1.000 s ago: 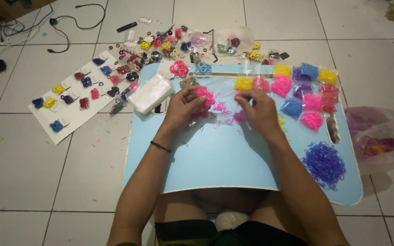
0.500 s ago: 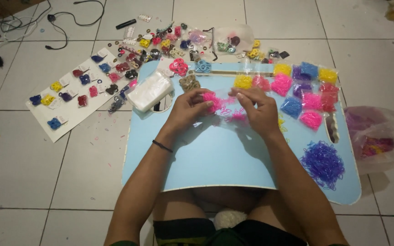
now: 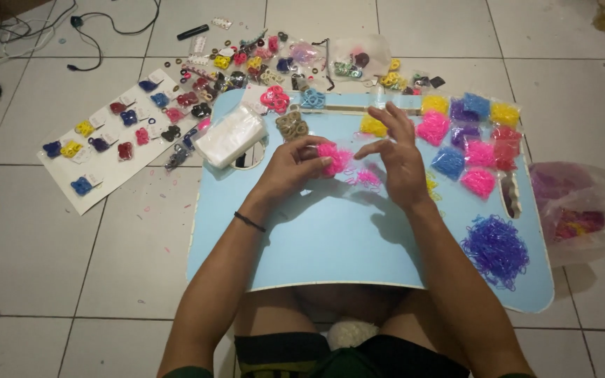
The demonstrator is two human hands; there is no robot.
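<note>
Over the middle of a light blue lap table [image 3: 330, 238], my left hand [image 3: 290, 168] pinches a small clear bag packed with bright pink rubber bands [image 3: 333, 157]. My right hand [image 3: 397, 159] hovers just right of it, fingers spread and thumb reaching toward the bag. A few loose pink bands [image 3: 367, 178] lie on the table under my right hand. A black band circles my left wrist.
Small bags of bands in yellow, pink, blue, purple and red [image 3: 470, 133] cover the table's right part, with a loose purple pile [image 3: 495, 250] nearer me. A stack of clear bags [image 3: 230, 134] sits left. A white card with bows [image 3: 117, 136] and cables lie on the tiled floor.
My left hand has lifted the pink bag slightly off the table. My right hand has opened, fingers spreading away from the bag. The view has shifted a little.
</note>
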